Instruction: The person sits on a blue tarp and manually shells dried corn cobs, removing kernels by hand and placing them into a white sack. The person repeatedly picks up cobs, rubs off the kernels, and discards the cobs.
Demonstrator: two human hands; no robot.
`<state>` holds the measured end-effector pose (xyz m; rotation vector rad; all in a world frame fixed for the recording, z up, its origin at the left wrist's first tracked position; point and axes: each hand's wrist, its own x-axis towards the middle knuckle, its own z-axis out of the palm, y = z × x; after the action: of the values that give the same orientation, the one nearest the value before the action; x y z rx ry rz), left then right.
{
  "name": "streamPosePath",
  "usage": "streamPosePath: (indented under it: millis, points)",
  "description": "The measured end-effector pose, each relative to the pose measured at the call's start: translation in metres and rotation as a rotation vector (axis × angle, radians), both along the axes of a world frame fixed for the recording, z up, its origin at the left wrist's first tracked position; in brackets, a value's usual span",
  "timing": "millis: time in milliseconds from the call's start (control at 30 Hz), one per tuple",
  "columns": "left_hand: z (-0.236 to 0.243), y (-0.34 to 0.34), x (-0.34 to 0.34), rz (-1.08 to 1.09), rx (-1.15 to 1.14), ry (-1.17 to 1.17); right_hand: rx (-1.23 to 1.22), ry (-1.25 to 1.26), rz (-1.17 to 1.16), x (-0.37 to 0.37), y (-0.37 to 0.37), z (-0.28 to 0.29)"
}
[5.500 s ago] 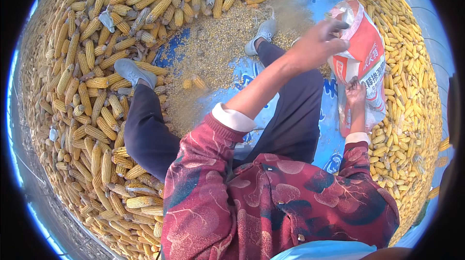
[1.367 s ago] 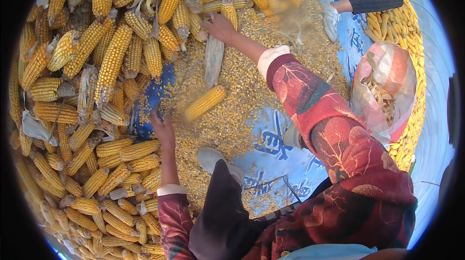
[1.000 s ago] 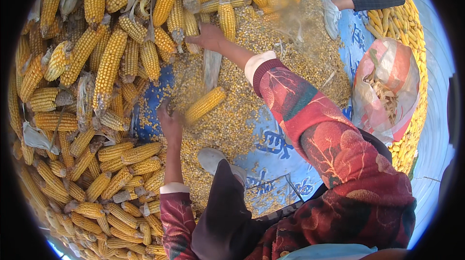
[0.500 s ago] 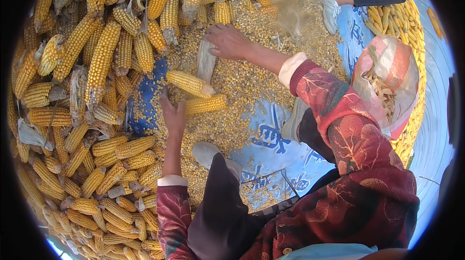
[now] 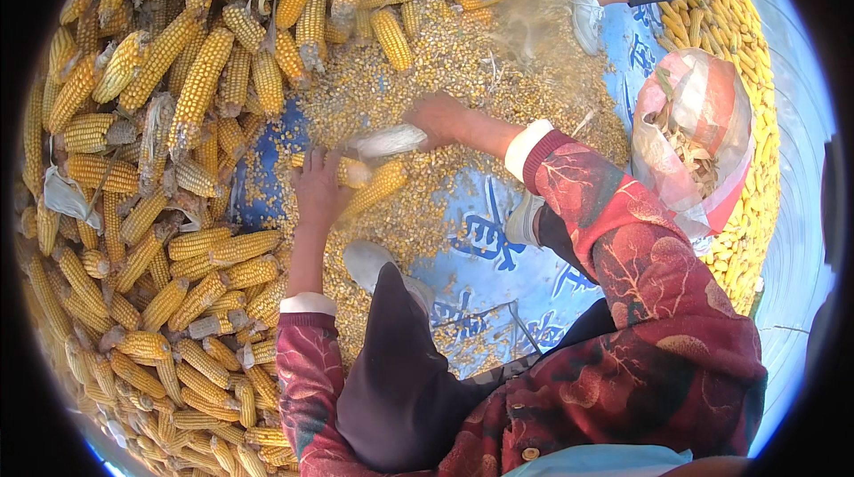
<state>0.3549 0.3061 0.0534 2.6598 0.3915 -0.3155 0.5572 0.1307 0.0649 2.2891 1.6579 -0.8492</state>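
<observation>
My left hand (image 5: 318,188) lies with its fingers wrapped over a yellow ear of corn (image 5: 354,173), whose end shows to the right of the fingers. Just below that ear, another ear of corn (image 5: 378,190) lies slantwise on loose kernels, close to the hand. My right hand (image 5: 436,120) grips one end of a pale, dry, husk-like piece (image 5: 387,141). The piece points left toward my left hand, its far end just above the held ear. Whether a cob is inside the pale piece I cannot tell. The right fingertips are partly blurred.
Heaped ears of corn (image 5: 200,90) fill the left and far side. Loose kernels (image 5: 507,90) cover the blue printed sheet (image 5: 480,201) between my shoes. A sack of husks (image 5: 698,135) stands at right. Another person's shoe (image 5: 585,19) is at the far right.
My right hand has drawn the pale piece nearer and turned it from upright to nearly level. My left hand has moved up onto the upper ear, which sits lower and farther left.
</observation>
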Motion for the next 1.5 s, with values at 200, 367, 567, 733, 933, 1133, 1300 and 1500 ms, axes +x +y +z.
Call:
streamPosePath:
  millis: [200, 367, 567, 733, 933, 1133, 1300, 1500]
  points:
    - [0.038, -0.037, -0.01, 0.01, -0.292, -0.196, -0.182, 0.313, -0.596, -0.014, -0.079, 0.041]
    - [0.13, -0.016, 0.028, 0.312, -0.933, -0.199, 0.189, 0.69, -0.853, 0.002, -0.103, 0.15]
    - [0.271, -0.057, 0.041, 0.503, -1.286, -0.369, 0.828, 0.28, -0.476, -0.083, -0.098, 0.259]
    - [0.316, -0.103, 0.035, 0.55, -1.226, -0.71, 0.987, 0.418, -0.643, -0.128, -0.09, 0.284]
    - [0.308, -0.119, 0.023, 0.717, -1.313, -0.88, 0.946, 0.873, -0.697, -0.132, -0.093, 0.281]
    - [0.294, -0.117, 0.039, 0.644, -1.208, -0.975, 0.978, 0.767, -0.77, -0.139, -0.103, 0.285]
    - [0.289, -0.124, 0.057, 0.671, -1.266, -0.975, 1.215, 1.166, -0.943, -0.137, -0.09, 0.281]
    - [0.301, -0.123, 0.058, 0.598, -1.16, -0.895, 1.129, 0.847, -0.828, -0.118, -0.088, 0.266]
